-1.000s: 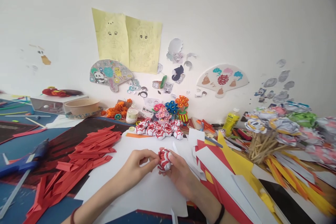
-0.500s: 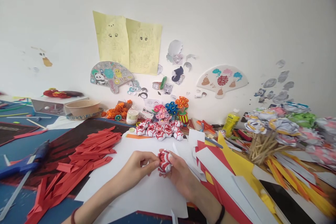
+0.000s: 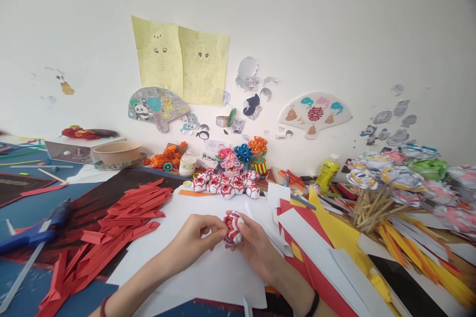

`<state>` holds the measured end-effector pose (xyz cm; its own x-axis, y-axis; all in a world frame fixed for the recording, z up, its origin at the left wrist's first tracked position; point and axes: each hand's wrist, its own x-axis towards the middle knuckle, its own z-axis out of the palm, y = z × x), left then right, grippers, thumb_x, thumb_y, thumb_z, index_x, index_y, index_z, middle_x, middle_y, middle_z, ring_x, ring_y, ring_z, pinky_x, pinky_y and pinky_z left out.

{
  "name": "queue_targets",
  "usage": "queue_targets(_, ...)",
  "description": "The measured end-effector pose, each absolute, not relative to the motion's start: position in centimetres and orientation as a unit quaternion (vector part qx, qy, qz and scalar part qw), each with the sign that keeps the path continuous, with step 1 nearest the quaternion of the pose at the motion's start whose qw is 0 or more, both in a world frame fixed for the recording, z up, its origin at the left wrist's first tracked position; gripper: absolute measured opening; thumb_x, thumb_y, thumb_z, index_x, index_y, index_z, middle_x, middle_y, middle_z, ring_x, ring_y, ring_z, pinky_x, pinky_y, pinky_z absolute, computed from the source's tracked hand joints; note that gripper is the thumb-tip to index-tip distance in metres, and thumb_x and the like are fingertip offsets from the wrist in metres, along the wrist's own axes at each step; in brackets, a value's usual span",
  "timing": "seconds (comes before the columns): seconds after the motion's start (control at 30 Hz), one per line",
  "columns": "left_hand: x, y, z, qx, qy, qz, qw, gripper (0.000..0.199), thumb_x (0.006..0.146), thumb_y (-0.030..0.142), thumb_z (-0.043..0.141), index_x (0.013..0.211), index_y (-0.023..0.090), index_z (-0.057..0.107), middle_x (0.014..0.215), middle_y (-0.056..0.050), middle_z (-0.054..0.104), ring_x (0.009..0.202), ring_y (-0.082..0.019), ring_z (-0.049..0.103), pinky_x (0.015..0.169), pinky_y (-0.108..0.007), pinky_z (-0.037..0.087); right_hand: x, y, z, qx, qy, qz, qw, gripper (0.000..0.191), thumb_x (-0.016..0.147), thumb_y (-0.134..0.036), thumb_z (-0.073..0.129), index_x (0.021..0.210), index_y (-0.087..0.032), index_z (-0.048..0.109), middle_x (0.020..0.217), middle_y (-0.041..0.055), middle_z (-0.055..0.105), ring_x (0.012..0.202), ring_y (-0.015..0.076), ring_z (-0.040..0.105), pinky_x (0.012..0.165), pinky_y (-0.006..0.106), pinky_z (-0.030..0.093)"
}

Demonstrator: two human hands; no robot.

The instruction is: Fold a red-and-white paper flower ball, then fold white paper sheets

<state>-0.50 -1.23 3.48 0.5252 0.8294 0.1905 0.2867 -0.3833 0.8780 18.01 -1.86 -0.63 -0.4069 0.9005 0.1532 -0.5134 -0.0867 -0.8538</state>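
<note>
A red and white folded-paper flower [image 3: 233,228] is held above white paper sheets [image 3: 223,270] in the middle of the view. My right hand [image 3: 260,247] wraps round its right side, thumb on the front. The fingertips of my left hand [image 3: 203,235] are pinched at the flower's left edge. Behind the hands stands a cluster of similar red and white flowers [image 3: 227,187]. Many folded red paper strips [image 3: 130,215] lie in a pile to the left.
A blue glue gun [image 3: 40,230] lies at the left. On the right are red, yellow and white papers, a black phone [image 3: 403,285] and paper flowers on sticks [image 3: 366,208]. A yellow bottle [image 3: 327,174] and a beige bowl [image 3: 117,152] stand near the wall.
The flower has turned slightly in my fingers. Both hands keep nearly the same place and hold.
</note>
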Motion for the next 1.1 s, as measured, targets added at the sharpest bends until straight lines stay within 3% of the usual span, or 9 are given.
queue_targets(0.4, -0.25, -1.62, 3.4, 0.784, 0.387, 0.343, 0.344, 0.024, 0.088, 0.031, 0.052, 0.078, 0.017, 0.068, 0.072, -0.001, 0.068, 0.067, -0.013, 0.052, 0.061, -0.023, 0.036, 17.87, -2.06, -0.54, -0.215, -0.459, 0.708, 0.491, 0.038, 0.083, -0.04, 0.068, 0.112, -0.017, 0.062, 0.092, 0.0066, 0.063, 0.076, 0.016, 0.058, 0.07, 0.029, 0.044)
queue_targets(0.83, -0.41, -1.48, 4.06, 0.765, 0.377, 0.342, 0.395, 0.025, 0.086, 0.035, 0.056, 0.081, 0.016, 0.072, 0.077, -0.002, 0.069, 0.065, -0.013, 0.05, 0.06, -0.024, 0.036, 17.94, -2.02, -0.73, -0.202, -0.433, 0.734, 0.482, 0.04, 0.087, -0.04, 0.062, 0.118, -0.015, 0.062, 0.1, 0.0091, 0.066, 0.079, 0.0158, 0.058, 0.073, 0.029, 0.045)
queue_targets(1.1, -0.39, -1.57, 3.72, 0.788, 0.384, 0.334, 0.347, 0.02, 0.086, 0.027, 0.054, 0.078, 0.018, 0.071, 0.074, 0.0, 0.069, 0.068, -0.013, 0.053, 0.064, -0.024, 0.036, 17.97, -1.98, -0.7, -0.196, -0.444, 0.732, 0.478, 0.039, 0.088, -0.037, 0.062, 0.12, -0.014, 0.06, 0.096, 0.0086, 0.065, 0.079, 0.0156, 0.059, 0.073, 0.029, 0.045)
